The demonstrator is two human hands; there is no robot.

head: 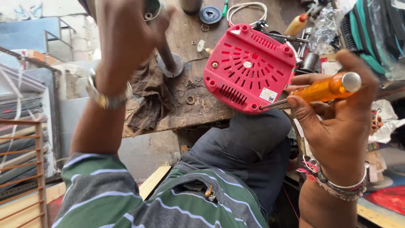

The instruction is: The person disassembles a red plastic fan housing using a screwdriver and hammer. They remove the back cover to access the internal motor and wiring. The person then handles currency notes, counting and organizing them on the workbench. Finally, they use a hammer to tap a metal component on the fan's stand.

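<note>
My right hand (337, 122) grips an orange-handled screwdriver (325, 89), its thin shaft pointing left toward the red plastic appliance base (247, 67) that lies upside down on the worn wooden bench (190, 114). The tip sits near the base's lower right corner. My left hand (126, 38) is raised over the bench's left part with its back to the camera; what its fingers hold is hidden. Just beyond it stands a dark metal stem on a round foot (171, 63). A metal watch (103, 99) is on my left wrist.
A brown rag (147, 97) lies on the bench's left side. Washers and small rings are scattered about the wood. A white cable (247, 8), a black disc (210, 14), an orange bottle (295, 25) and tools crowd the far edge. Metal racks stand at left.
</note>
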